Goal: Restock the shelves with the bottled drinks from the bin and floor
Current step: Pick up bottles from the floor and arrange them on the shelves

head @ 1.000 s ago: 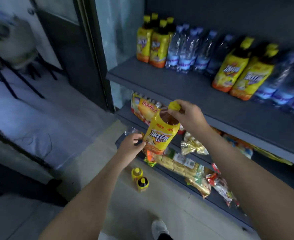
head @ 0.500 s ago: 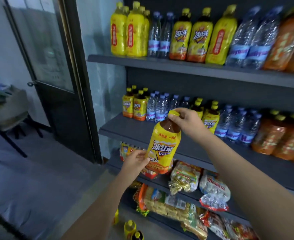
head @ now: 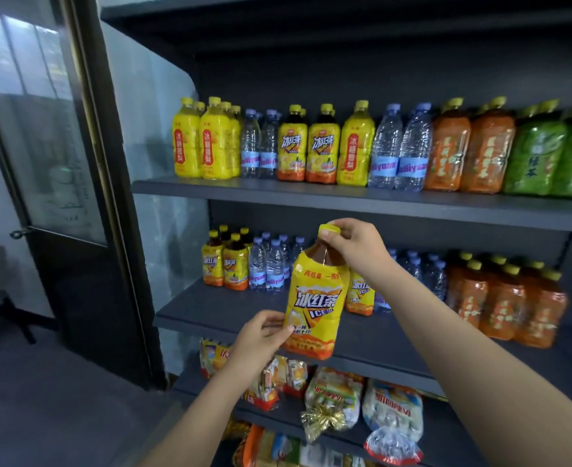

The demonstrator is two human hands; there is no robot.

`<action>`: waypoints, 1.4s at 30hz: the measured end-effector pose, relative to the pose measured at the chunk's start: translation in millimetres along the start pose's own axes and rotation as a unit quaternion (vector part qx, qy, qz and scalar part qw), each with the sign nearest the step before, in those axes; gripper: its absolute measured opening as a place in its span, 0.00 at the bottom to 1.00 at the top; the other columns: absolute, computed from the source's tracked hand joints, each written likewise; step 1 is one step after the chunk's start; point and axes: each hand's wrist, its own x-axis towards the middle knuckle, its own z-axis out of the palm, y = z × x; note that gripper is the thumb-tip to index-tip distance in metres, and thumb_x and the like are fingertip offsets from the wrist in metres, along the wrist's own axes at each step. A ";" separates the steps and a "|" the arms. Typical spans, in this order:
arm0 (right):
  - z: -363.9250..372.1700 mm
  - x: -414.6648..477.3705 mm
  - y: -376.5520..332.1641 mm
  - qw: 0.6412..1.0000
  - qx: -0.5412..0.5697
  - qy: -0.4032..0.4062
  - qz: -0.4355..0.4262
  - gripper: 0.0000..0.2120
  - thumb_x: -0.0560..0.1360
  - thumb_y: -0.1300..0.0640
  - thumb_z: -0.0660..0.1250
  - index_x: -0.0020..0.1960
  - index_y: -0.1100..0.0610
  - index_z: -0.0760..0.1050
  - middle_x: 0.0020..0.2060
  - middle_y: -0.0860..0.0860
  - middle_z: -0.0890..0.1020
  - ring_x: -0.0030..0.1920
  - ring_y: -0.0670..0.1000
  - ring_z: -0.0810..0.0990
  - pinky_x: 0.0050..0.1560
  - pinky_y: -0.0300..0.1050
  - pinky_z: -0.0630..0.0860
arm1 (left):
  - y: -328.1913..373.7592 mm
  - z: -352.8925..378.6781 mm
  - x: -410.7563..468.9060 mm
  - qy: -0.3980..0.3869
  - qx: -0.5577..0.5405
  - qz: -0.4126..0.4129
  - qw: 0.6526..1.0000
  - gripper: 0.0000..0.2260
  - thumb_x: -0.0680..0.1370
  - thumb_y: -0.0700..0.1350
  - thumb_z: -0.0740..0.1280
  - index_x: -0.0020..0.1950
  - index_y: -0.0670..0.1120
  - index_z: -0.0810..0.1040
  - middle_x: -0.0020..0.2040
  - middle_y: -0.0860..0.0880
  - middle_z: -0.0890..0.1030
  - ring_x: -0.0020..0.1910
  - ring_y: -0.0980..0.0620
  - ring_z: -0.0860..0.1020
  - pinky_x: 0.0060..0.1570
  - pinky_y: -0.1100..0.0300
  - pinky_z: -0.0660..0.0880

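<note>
Iced-tea bottle point(head: 318, 305) held at front of middle shelf point(head: 227, 308).
Left hand point(head: 261, 335) pinches the lower label edge; right hand point(head: 355, 244) curls round the yellow cap point(head: 330, 229). Bottle near upright, ahead of stocked bottle rows point(head: 240, 267); contact with shelf cannot be told. Upper shelf point(head: 277, 192) beyond, fully stocked.

The front bottle point(head: 316, 298) at centre has a yellow cap point(head: 329, 228), dark brown drink and a yellow label point(head: 325, 284) turning orange at its foot, lettered white with blue edges. At eleven o'clock, yellow bottles point(head: 207, 143) with red strips; at one o'clock, clear water bottles point(head: 399, 150) banded pale blue; at two o'clock, orange bottles point(head: 469, 153) and green bottles point(head: 547, 156). The shelves point(head: 311, 193) are dark grey.
</note>
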 end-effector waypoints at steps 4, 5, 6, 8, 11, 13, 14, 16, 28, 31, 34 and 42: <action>-25.0 13.8 -1.8 0.999 0.031 0.019 0.001 0.19 0.75 0.51 0.68 0.61 0.62 0.75 0.53 0.56 0.81 0.54 0.54 0.80 0.59 0.53 0.76 | 27.2 20.4 5.2 -0.003 0.010 0.038 0.999 0.10 0.75 0.46 0.70 0.55 0.48 0.76 0.53 0.53 0.80 0.52 0.59 0.78 0.52 0.62 0.78; -31.5 17.5 -3.7 0.999 0.046 0.022 0.001 0.19 0.75 0.51 0.68 0.60 0.62 0.75 0.52 0.55 0.81 0.53 0.53 0.80 0.58 0.52 0.76 | 34.7 25.5 6.6 0.000 0.013 0.048 0.999 0.10 0.75 0.45 0.69 0.55 0.48 0.76 0.52 0.53 0.80 0.52 0.60 0.77 0.48 0.66 0.77; -38.3 20.4 -6.2 0.998 0.062 0.023 0.000 0.18 0.75 0.52 0.68 0.60 0.62 0.75 0.50 0.54 0.82 0.51 0.52 0.81 0.56 0.50 0.77 | 41.8 30.3 8.1 0.003 0.016 0.054 0.998 0.10 0.75 0.45 0.69 0.55 0.48 0.76 0.52 0.54 0.79 0.51 0.61 0.77 0.45 0.68 0.76; -51.6 26.3 -10.5 0.994 0.107 0.025 -0.001 0.15 0.75 0.54 0.68 0.58 0.62 0.75 0.45 0.53 0.82 0.45 0.50 0.81 0.50 0.46 0.78 | 55.4 39.8 13.3 0.004 0.018 0.066 0.998 0.08 0.75 0.45 0.69 0.53 0.49 0.76 0.51 0.55 0.79 0.52 0.59 0.77 0.46 0.69 0.74; -70.1 35.3 -15.1 0.986 0.166 0.030 0.000 0.14 0.75 0.56 0.68 0.57 0.63 0.75 0.41 0.53 0.81 0.39 0.49 0.80 0.44 0.43 0.78 | 74.9 52.9 21.0 0.009 0.023 0.088 0.996 0.07 0.75 0.45 0.69 0.52 0.49 0.75 0.50 0.55 0.79 0.52 0.58 0.78 0.46 0.69 0.74; -82.1 40.9 -19.1 0.982 0.185 0.037 -0.006 0.14 0.75 0.56 0.68 0.57 0.63 0.75 0.41 0.53 0.81 0.38 0.49 0.81 0.42 0.42 0.79 | 86.5 60.2 24.7 0.012 0.022 0.101 0.995 0.07 0.75 0.44 0.69 0.52 0.48 0.76 0.50 0.55 0.79 0.50 0.59 0.77 0.44 0.69 0.74; -88.0 43.1 -22.4 0.981 0.192 0.040 -0.009 0.15 0.75 0.56 0.69 0.57 0.63 0.75 0.41 0.54 0.81 0.38 0.50 0.81 0.42 0.43 0.79 | 92.4 62.6 26.1 0.013 0.021 0.108 0.994 0.07 0.75 0.44 0.69 0.52 0.48 0.76 0.49 0.55 0.79 0.50 0.59 0.77 0.44 0.69 0.74; -98.3 48.0 -30.1 0.979 0.199 0.041 -0.020 0.13 0.75 0.56 0.68 0.55 0.63 0.76 0.41 0.55 0.82 0.37 0.51 0.82 0.45 0.47 0.80 | 103.4 66.3 29.4 0.013 0.016 0.127 0.992 0.06 0.75 0.44 0.69 0.51 0.49 0.76 0.49 0.55 0.79 0.49 0.58 0.77 0.44 0.69 0.74; -106.0 107.0 -88.3 0.975 0.194 0.072 -0.081 0.10 0.73 0.53 0.71 0.38 0.59 0.80 0.31 0.54 0.83 0.32 0.51 0.82 0.40 0.48 0.81 | 160.7 34.9 81.0 0.025 0.010 0.213 0.977 0.03 0.75 0.46 0.69 0.46 0.52 0.76 0.46 0.54 0.79 0.46 0.59 0.77 0.45 0.69 0.72; -91.7 132.0 -100.0 0.975 0.173 0.098 -0.095 0.11 0.71 0.51 0.72 0.37 0.59 0.81 0.34 0.56 0.84 0.36 0.55 0.83 0.45 0.53 0.82 | 168.9 12.2 107.4 0.015 0.021 0.217 0.976 0.04 0.75 0.48 0.69 0.46 0.53 0.75 0.47 0.54 0.79 0.46 0.56 0.77 0.48 0.62 0.75; -71.5 158.1 -112.3 0.973 0.163 0.125 -0.108 0.10 0.71 0.50 0.72 0.37 0.56 0.80 0.35 0.55 0.84 0.37 0.53 0.84 0.45 0.51 0.82 | 174.5 -16.3 142.4 -0.002 0.049 0.225 0.973 0.05 0.74 0.51 0.70 0.47 0.53 0.76 0.49 0.54 0.79 0.50 0.56 0.77 0.53 0.57 0.76; -6.3 239.9 -128.6 0.971 0.131 0.174 -0.099 0.08 0.71 0.50 0.72 0.39 0.54 0.79 0.35 0.53 0.84 0.36 0.52 0.84 0.44 0.49 0.82 | 175.4 -83.4 239.5 -0.021 0.083 0.249 0.965 0.09 0.74 0.51 0.69 0.51 0.50 0.76 0.46 0.57 0.77 0.46 0.60 0.75 0.48 0.62 0.74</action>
